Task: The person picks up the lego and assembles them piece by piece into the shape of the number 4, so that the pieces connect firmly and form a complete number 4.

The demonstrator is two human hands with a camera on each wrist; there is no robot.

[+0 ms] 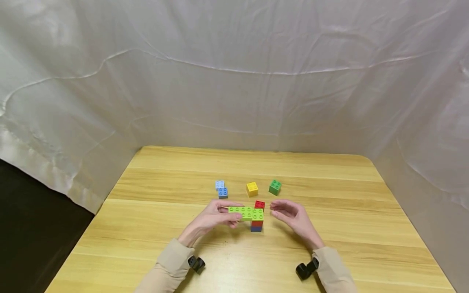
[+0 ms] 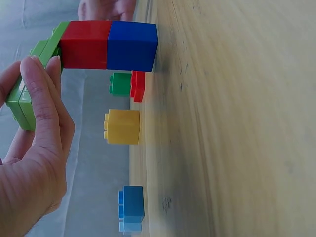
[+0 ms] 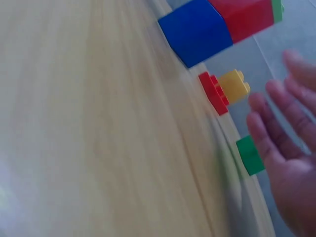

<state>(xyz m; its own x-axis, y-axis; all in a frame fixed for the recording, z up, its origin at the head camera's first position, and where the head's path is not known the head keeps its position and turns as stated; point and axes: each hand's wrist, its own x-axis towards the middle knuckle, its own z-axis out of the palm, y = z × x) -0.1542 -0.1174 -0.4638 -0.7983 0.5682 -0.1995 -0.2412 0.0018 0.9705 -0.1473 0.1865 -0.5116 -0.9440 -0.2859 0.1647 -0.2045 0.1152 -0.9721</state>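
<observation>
The left grip [image 1: 211, 217] pinched lime-green toy bricks [image 1: 245, 210] topping the red-and-blue stack [image 1: 257, 224]; right of that stack, the right grip [image 1: 293, 216] hung unclenched, unladen.

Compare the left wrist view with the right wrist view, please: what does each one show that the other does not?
Only the left wrist view: the left hand pinching the lime-green bricks, plus the light-blue brick and medium-blue brick.

Only the right wrist view: most of the right hand; the other view catches just a cut-off part at its top edge.

Both: the stacked dark-blue brick and stacked red brick, some lime green above them, the loose red brick, yellow brick, green brick and wooden tabletop.
</observation>
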